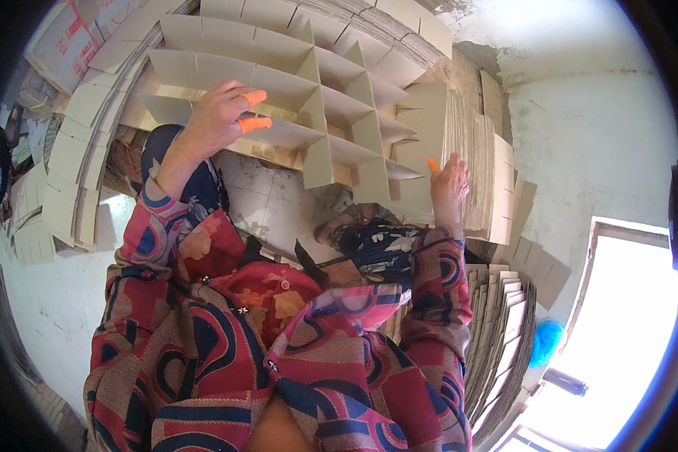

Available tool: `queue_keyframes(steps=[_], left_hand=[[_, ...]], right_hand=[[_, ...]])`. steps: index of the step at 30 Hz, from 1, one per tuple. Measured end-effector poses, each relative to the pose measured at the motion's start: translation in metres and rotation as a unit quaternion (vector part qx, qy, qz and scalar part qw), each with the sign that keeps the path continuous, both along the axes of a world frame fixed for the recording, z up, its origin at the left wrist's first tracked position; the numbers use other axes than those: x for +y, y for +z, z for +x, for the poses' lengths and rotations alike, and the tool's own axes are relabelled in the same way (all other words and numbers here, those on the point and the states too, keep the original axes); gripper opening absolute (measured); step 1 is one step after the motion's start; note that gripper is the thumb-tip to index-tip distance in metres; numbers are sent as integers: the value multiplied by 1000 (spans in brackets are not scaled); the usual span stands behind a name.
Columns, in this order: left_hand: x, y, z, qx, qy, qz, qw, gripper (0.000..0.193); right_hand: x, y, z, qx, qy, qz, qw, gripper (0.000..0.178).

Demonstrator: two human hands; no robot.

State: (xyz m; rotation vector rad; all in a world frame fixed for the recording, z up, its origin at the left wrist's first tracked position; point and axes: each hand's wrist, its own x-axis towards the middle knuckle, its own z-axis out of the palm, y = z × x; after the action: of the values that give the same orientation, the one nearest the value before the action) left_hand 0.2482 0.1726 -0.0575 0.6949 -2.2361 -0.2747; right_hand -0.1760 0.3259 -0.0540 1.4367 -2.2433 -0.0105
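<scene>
A grid of interlocked cardboard dividers (pixel 282 90) stands in front of me, its upright panels forming several cells. Above its left part hovers my left hand (pixel 217 120), with orange covers on two fingers. Those fingers are apart and nothing shows between them. At the right, my right hand (pixel 450 188) rests at the near part of a tightly packed stack of cardboard strips (pixel 459 135). Its thumb, also covered in orange, stands away from the other fingers, and I see no strip lifted in it.
More slotted cardboard sheets are piled at the left (pixel 79 151) and beyond the grid (pixel 407 38). Another row of cardboard pieces (pixel 497 324) stands near my right elbow. A printed carton (pixel 64 49) sits far left. To the right are a wall, a bright doorway (pixel 618 316) and a blue bag (pixel 548 343).
</scene>
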Motion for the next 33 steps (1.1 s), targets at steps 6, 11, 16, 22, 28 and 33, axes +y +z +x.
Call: queue_keyframes(steps=[6,11,16,22,28,33], left_hand=[[-2,-11,16,-13,30,-21,999,41],[0,-18,22,7,63,-9,998,41],[0,-19,31,-12,77,-27,997,38],[-2,-29,45,-43,89,-37,994,30],[-5,-37,45,-13,56,4,998,16],[-5,-35,40,16,48,13,999,12]], right_hand=[[4,-29,-39,-144,28,43,988,44],[2,-9,-36,-250,-50,-11,967,40],[11,6,-29,-165,-37,-179,969,34],[-21,114,110,-264,123,-258,921,31],[-76,87,171,-419,336,-179,824,52],[-95,93,226,-399,318,-125,851,50]])
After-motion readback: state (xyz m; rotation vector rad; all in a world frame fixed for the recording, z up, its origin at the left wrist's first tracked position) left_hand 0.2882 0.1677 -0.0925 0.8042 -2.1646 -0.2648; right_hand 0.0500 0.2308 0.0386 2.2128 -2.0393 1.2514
